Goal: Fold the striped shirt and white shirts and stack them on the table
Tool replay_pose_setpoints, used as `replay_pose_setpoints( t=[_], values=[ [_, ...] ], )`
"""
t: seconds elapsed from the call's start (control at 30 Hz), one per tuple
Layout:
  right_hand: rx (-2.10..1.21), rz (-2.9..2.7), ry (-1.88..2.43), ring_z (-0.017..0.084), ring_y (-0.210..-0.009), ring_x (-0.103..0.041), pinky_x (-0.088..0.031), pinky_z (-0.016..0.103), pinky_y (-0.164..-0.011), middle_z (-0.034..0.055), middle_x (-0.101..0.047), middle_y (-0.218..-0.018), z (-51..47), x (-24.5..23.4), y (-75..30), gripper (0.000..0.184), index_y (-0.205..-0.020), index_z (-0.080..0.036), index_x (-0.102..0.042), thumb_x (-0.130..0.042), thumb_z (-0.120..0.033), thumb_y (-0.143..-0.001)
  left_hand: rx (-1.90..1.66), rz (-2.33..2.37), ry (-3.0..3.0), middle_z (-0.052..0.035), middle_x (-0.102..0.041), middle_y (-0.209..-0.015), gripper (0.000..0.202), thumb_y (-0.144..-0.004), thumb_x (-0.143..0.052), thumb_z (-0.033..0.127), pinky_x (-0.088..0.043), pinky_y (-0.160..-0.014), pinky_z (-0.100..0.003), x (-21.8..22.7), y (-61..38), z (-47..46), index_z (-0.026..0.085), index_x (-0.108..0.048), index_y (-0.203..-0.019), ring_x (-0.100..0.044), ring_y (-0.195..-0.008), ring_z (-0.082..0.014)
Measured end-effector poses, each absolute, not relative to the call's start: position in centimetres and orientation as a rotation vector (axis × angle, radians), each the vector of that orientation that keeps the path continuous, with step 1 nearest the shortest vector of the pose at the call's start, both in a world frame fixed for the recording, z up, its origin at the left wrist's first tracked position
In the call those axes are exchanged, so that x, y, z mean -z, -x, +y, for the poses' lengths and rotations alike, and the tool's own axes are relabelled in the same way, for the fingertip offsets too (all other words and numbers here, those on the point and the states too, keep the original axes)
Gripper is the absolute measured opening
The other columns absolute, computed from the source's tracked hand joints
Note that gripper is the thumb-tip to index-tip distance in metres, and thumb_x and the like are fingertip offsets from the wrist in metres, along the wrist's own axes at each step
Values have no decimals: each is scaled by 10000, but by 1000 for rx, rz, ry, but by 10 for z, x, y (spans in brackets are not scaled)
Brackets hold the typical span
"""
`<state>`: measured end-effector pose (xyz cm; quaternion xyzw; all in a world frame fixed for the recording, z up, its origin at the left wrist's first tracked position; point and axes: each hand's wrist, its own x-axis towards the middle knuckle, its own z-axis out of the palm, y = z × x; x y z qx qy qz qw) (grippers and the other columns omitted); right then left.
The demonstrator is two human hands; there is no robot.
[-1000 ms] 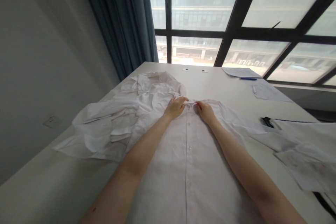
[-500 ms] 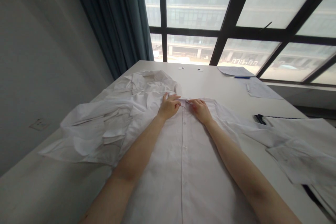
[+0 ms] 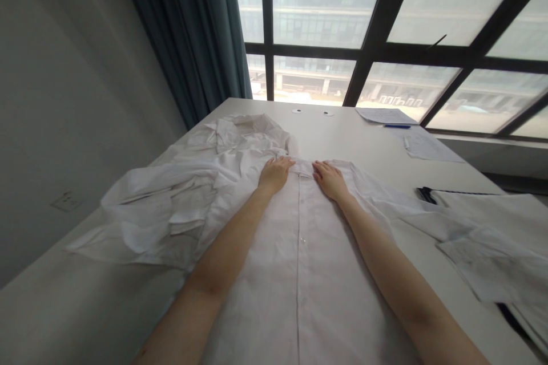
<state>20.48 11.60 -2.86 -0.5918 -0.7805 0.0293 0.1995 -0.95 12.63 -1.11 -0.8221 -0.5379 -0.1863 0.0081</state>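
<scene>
A white cotton button-front shirt (image 3: 299,274) lies flat on a white worktop (image 3: 355,140), collar (image 3: 302,168) pointing away from the person. The open left hand (image 3: 275,175) and open right hand (image 3: 329,180) rest palm down on the shirt, either side of the collar, gripping nothing. Crumpled white fabric (image 3: 166,199) bunches left of the left hand; smoother white fabric (image 3: 483,228) spreads right. Beyond lie papers (image 3: 381,116) and a blue pen (image 3: 397,126).

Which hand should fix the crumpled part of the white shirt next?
Probably the left hand: it rests on the white shirt right beside the crumpled fabric, while the right hand lies farther away.
</scene>
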Motion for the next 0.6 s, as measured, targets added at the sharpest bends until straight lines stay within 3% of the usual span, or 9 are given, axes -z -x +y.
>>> replay_pose_setpoints(
  t=[0.1,0.23,0.4,0.6],
  values=[
    [-74,-2190,1764,256,-1404,-348,-261,502,-1128,57,-425,-1519,114,30,-208,479,-1414,-216,-456,-341,-214,-949,548,-1734,2535,-34,-547,-1416,502,-919,-340,76,-246,-1164,-414,12,11,127,248,-536,-1349,-466,-1333,-170],
    [-22,-2175,1870,260,-1447,-254,-199,517,-1147,106,-330,-1566,110,26,-209,543,-1478,-132,-358,-305,-203,-943,517,-1747,2500,-63,-489,-1467,524,-902,-334,60,-194,-1183,-409,10,11,125,200,-510,-1375,-402,-1381,-168],
    [-48,-2312,1869,221,-1473,-178,-165,477,-1168,60,-249,-1601,112,22,-206,547,-1515,-187,-302,-264,-335,-990,351,-1675,2504,-90,-339,-1558,493,-984,-309,280,-208,-1174,-445,9,8,121,184,-405,-1459,-287,-1446,-221],
    [-98,-2339,1967,243,-1474,-178,-200,493,-1154,115,-216,-1605,116,25,-213,617,-1536,-156,-240,-222,-451,-994,187,-1806,2500,-137,-296,-1569,593,-1007,-234,426,-179,-1185,-460,9,6,119,102,-308,-1498,-239,-1465,-218]
  ],
)
